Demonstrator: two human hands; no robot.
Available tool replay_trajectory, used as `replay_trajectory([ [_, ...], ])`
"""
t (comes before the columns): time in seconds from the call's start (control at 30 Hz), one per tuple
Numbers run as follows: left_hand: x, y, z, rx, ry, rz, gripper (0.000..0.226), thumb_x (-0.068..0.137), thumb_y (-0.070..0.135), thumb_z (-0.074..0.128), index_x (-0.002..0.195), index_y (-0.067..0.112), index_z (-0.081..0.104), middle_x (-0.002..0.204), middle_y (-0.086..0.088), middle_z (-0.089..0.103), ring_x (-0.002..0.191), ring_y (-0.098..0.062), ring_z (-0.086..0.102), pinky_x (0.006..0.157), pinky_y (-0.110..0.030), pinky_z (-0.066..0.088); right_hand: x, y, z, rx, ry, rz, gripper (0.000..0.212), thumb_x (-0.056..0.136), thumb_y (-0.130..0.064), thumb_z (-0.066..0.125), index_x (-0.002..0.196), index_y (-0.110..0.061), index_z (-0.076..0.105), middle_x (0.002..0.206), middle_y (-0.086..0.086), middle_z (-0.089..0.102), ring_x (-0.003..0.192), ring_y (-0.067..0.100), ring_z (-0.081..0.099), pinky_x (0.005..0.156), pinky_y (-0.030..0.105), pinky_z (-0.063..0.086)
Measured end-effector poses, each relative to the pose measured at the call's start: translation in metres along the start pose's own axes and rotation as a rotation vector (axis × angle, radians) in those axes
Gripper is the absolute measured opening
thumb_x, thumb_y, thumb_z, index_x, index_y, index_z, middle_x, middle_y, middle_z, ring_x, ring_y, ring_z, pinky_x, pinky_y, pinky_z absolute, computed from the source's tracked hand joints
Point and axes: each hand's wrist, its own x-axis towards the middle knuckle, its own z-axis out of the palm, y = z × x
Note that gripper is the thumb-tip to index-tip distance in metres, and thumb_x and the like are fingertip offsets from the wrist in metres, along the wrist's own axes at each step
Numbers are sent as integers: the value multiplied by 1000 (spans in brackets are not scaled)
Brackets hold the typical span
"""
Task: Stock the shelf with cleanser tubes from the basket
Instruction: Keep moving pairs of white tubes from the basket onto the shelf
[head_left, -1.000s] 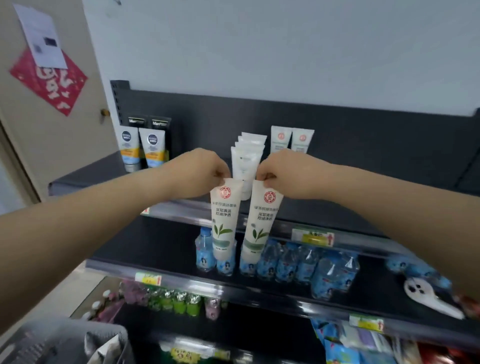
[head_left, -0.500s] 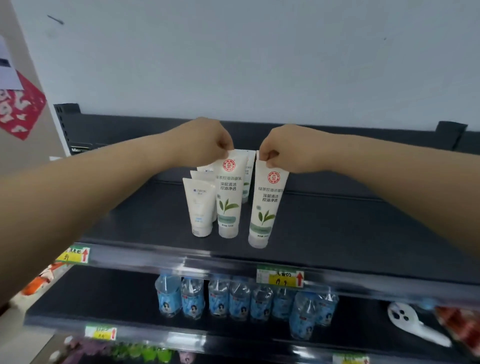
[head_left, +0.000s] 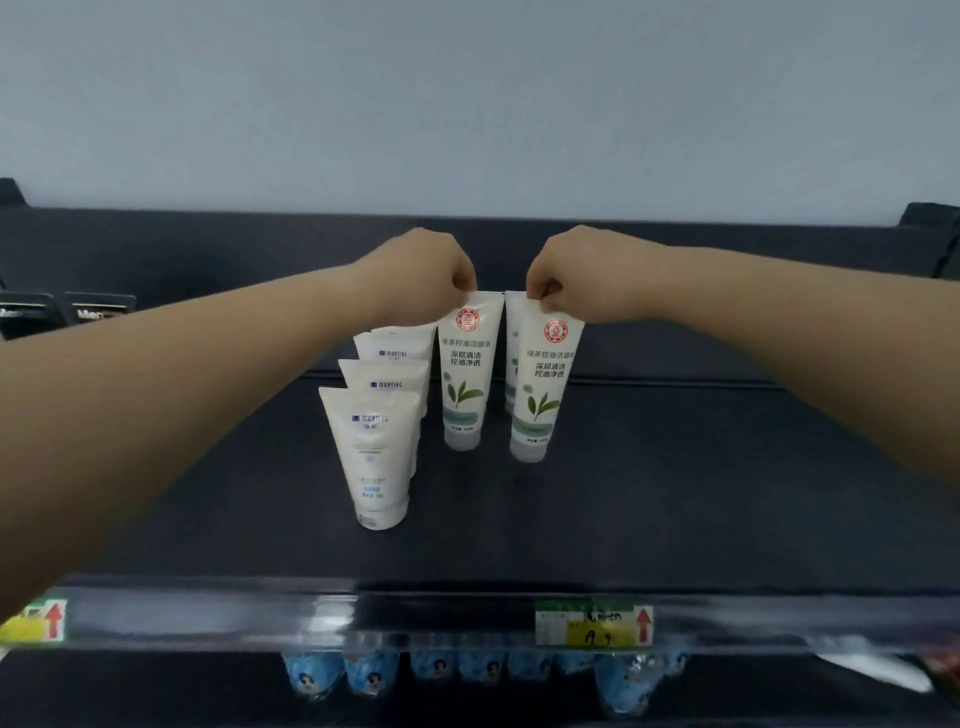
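Observation:
Two white cleanser tubes with a red seal and green leaf stand cap-down on the dark top shelf (head_left: 675, 499). My left hand (head_left: 421, 278) pinches the top seam of the left tube (head_left: 465, 374). My right hand (head_left: 576, 275) pinches the top seam of the right tube (head_left: 540, 395). Both caps sit at the shelf surface; whether they touch it I cannot tell. Another tube of the same kind is partly hidden behind the right one. The basket is out of view.
A row of white tubes with blue print (head_left: 376, 452) stands just left of the held tubes. Black boxes (head_left: 98, 312) sit at the far left. Price tags (head_left: 592, 621) hang on the shelf's front rail. Blue bottles (head_left: 467, 670) fill the shelf below.
Both hands carried the two tubes up from in front of the lower shelves and onto the top shelf. My view rose and moved closer, so the basket dropped out of sight.

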Motion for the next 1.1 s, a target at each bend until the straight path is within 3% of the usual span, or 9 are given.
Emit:
replay_trajectory([
  [0.23, 17, -6, 20, -21, -22, 11, 26, 94, 19, 50, 113, 16, 69, 113, -1, 68, 102, -21, 62, 88, -34, 49, 22, 8, 19, -50, -37, 34, 25, 93, -11, 47, 109, -11, 66, 109, 7, 66, 99, 27, 62, 83, 38, 53],
  [0.33, 19, -5, 24, -12, -20, 17, 27, 95, 19, 48, 113, 16, 69, 111, -1, 69, 100, -21, 62, 83, -33, 49, 28, 10, 24, -55, -40, 37, 25, 91, -9, 47, 106, -11, 67, 108, 8, 67, 100, 28, 63, 85, 41, 53],
  [0.53, 22, -5, 32, -16, -30, -4, 27, 95, 18, 48, 112, 16, 69, 108, -2, 69, 96, -22, 63, 82, -35, 52, 35, 13, 32, -48, -48, 31, 24, 91, -9, 48, 105, -12, 67, 105, 6, 66, 95, 26, 62, 72, 32, 48],
  [0.73, 23, -7, 34, -44, -30, -23, 28, 96, 17, 49, 117, 16, 67, 113, -3, 68, 101, -21, 62, 85, -33, 49, 41, 16, 35, -48, -37, 26, 24, 92, -9, 48, 107, -10, 67, 108, 8, 66, 97, 27, 63, 77, 35, 51],
  [1.0, 26, -10, 38, -20, -20, -23, 28, 95, 15, 48, 114, 17, 68, 112, -3, 68, 98, -24, 63, 85, -37, 52, 46, 21, 39, -44, -28, 27, 24, 92, -9, 47, 107, -11, 66, 104, 6, 67, 92, 24, 63, 69, 30, 47],
  [1.1, 27, -12, 39, -20, -16, -26, 28, 95, 14, 48, 115, 17, 68, 112, -4, 68, 98, -24, 63, 86, -38, 52, 46, 20, 41, -51, -22, 35, 26, 93, -8, 47, 110, -10, 66, 106, 8, 68, 94, 26, 64, 72, 31, 49],
])
